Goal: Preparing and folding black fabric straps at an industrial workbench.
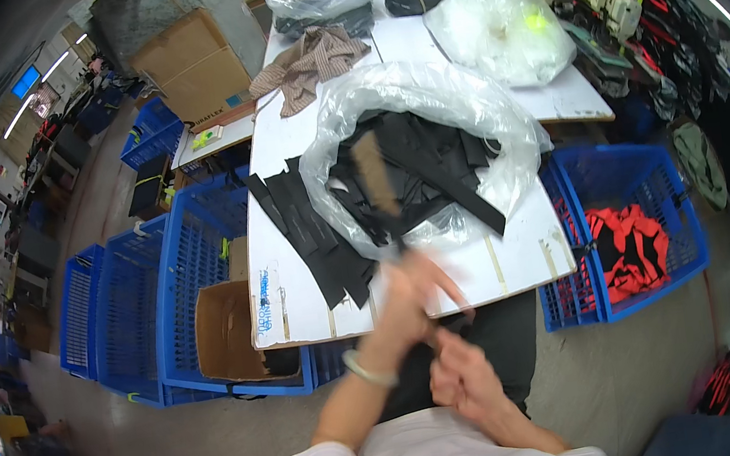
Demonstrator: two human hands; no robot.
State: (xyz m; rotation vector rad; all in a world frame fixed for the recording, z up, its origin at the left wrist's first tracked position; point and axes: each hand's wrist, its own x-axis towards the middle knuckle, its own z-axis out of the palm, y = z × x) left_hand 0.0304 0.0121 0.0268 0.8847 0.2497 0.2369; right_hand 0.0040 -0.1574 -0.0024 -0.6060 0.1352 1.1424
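Observation:
My left hand [409,294] is over the near edge of the white table, smeared by motion, and its grip is unclear. A blurred brown and dark strip [371,172] reaches from it over the open clear plastic bag [513,130]. My right hand [464,370] is closed in a fist just below, in front of my body. A short dark piece, seemingly the same strip, shows between the two hands. Inside the bag lie many black fabric strips [421,161]. More black strips [306,231] lie in a row on the table, left of the bag.
Blue crates [167,300] stand left of the table [525,253], one with a cardboard box [226,329] inside. Another blue crate [628,161] at the right holds red and black pieces [627,253]. Farther back are a striped cloth [311,64] and a stuffed plastic bag [500,30].

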